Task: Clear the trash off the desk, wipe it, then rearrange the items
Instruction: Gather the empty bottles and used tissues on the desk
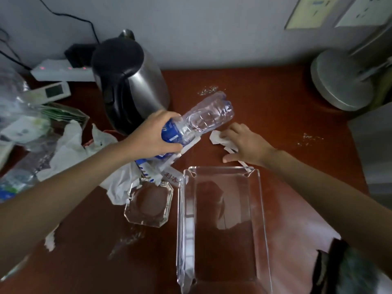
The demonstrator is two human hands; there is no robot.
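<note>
Trash-clearing step, desk (275, 98) not yet wiped. Your left hand (154, 136) is wrapped tight around one empty plastic bottle (203, 118), held tilted above the desk beside the kettle (129, 81), with paper strips (152, 175) trailing below it. Your right hand (246, 143) lies fingers down on a torn paper scrap (216, 137); whether it pinches it, cannot tell. Next you likely need to gather that scrap and carry both off. Count: one kettle, one glass tray (261, 209), one glass ashtray (148, 204), two patches of crumbs (207, 90).
</note>
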